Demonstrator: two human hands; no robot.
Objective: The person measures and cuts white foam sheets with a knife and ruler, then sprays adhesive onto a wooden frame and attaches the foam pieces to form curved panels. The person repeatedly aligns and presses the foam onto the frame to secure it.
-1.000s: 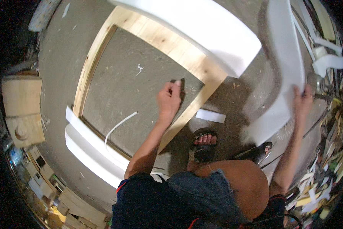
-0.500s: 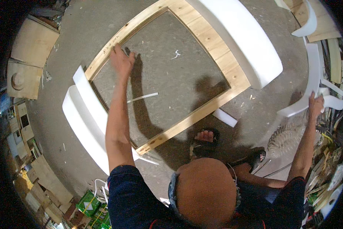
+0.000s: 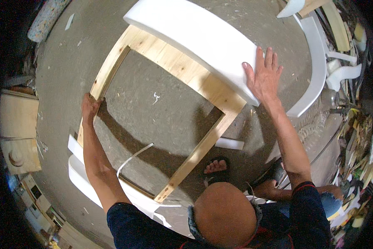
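Note:
A rectangular wooden frame lies in front of me around a patch of floor. My left hand is closed round its left bar. Along the frame's far side runs a thick white foam piece with rounded ends. My right hand lies on the right end of this foam with its fingers spread. A second white foam piece sits at the frame's near left, partly hidden by my left arm. A thin white strip crosses the opening near that side.
Near my foot lies a small white foam block. To the right are a long curved white foam strip, a pale coiled hose and piled scraps. Wooden boards stand at the left, and a speckled foam roll lies far left.
My right hand has left the white foam strips at the right and now lies on the far foam piece. My left hand now grips the frame's left bar. The view has shifted.

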